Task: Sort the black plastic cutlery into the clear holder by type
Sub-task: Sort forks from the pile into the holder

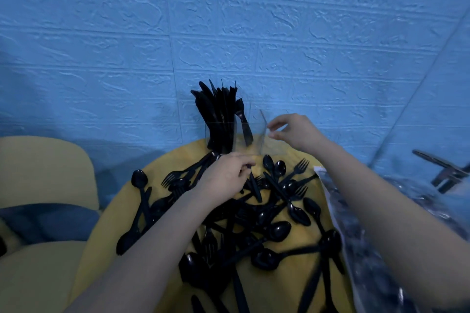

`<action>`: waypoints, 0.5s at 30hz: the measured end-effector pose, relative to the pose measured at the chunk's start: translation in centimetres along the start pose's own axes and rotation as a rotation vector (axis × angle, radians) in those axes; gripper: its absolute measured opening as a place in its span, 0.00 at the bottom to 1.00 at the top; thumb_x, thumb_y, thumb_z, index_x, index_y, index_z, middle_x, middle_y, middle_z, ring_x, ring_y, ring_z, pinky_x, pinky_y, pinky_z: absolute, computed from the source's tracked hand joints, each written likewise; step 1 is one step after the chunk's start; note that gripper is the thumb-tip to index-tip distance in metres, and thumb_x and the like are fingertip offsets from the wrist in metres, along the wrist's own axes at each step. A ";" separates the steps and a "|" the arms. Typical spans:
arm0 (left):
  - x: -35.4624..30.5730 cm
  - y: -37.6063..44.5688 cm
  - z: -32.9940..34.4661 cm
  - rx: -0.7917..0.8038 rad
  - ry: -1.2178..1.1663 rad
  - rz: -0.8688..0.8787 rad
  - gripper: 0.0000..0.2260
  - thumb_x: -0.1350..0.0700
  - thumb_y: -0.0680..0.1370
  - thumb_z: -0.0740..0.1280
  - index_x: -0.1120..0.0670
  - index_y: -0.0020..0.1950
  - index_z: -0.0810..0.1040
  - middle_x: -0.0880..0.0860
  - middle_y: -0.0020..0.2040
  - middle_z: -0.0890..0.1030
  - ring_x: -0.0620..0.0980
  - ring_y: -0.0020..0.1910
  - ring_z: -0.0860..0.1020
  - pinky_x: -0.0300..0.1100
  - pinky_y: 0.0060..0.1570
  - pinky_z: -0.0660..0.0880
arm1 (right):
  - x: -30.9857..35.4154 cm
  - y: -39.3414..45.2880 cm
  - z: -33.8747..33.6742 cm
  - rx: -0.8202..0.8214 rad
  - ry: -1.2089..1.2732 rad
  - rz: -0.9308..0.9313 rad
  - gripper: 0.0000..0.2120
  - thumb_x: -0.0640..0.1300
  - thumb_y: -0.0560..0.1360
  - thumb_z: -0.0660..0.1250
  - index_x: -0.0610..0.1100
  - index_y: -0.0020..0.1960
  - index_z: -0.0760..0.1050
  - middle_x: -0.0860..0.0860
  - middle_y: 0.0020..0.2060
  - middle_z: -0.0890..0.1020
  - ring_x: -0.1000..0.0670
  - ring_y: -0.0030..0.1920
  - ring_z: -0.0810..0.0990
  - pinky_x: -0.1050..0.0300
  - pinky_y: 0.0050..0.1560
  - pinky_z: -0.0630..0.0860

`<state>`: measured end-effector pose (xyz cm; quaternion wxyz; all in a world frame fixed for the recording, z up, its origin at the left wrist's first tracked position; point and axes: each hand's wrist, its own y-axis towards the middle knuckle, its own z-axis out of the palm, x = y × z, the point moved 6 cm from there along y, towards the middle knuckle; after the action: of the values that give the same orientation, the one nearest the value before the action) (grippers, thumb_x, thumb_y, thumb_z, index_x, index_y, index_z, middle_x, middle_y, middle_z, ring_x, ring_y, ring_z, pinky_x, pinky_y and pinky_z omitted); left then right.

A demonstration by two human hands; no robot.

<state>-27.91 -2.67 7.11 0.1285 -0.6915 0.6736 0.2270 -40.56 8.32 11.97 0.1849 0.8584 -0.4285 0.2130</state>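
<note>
The clear holder [244, 132] stands at the far edge of the round yellow table [178, 160], against the blue wall [229, 20]. Its left compartment is packed with upright knives [216, 114], the middle one holds what looks like a single fork [243, 122], and the right one appears to hold nothing, though the see-through walls make that hard to confirm. By this showing the knives are largely sorted, while forks and spoons are barely begun: a large pile of loose cutlery [267, 218], mostly spoons and forks with perhaps a few knives, is spread over the table nearer the person. The left hand [223, 175] is over the pile with fingers curled round a dark piece, probably a knife [255, 185], whose type is blurred. The right hand [295, 132] is just beside the holder's right wall, fingers loosely bent; whether it pinches the rim or merely touches it cannot be told. A clear plastic bag [381, 249] at the right is blurred and cut off.
</note>
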 end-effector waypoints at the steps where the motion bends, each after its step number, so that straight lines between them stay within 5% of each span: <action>1: -0.5 -0.7 0.0 0.022 -0.012 0.000 0.13 0.57 0.81 0.60 0.52 0.64 0.76 0.49 0.60 0.76 0.45 0.56 0.75 0.38 0.56 0.72 | -0.2 -1.2 0.1 0.032 -0.017 0.003 0.09 0.42 0.75 0.70 0.44 0.55 0.80 0.49 0.51 0.82 0.56 0.45 0.76 0.70 0.39 0.68; 8: -0.9 -6.5 0.2 0.155 -0.103 -0.102 0.07 0.55 0.78 0.67 0.52 0.55 0.81 0.47 0.49 0.81 0.41 0.46 0.78 0.31 0.48 0.74 | 2.5 -8.9 1.8 0.289 -0.100 -0.076 0.07 0.40 0.74 0.70 0.44 0.52 0.81 0.53 0.41 0.81 0.65 0.35 0.74 0.77 0.39 0.70; 11: 0.0 -9.1 0.2 0.142 -0.100 -0.163 0.06 0.59 0.77 0.67 0.52 0.53 0.81 0.46 0.45 0.80 0.40 0.44 0.79 0.29 0.45 0.74 | 3.5 -11.2 2.1 0.295 -0.133 -0.093 0.07 0.41 0.75 0.69 0.47 0.53 0.80 0.56 0.40 0.80 0.63 0.38 0.76 0.75 0.37 0.69; 15: 1.8 -12.1 -0.5 0.026 -0.111 -0.236 0.09 0.63 0.77 0.66 0.52 0.54 0.81 0.44 0.43 0.78 0.37 0.43 0.76 0.24 0.40 0.70 | 4.4 -13.7 3.7 0.296 -0.190 -0.106 0.08 0.42 0.76 0.68 0.48 0.54 0.81 0.54 0.45 0.80 0.56 0.47 0.78 0.63 0.49 0.73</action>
<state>-15.85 -3.73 5.09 0.2003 -0.7506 0.5824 0.2395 -26.23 11.35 9.29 0.0261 0.9138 -0.3622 0.1818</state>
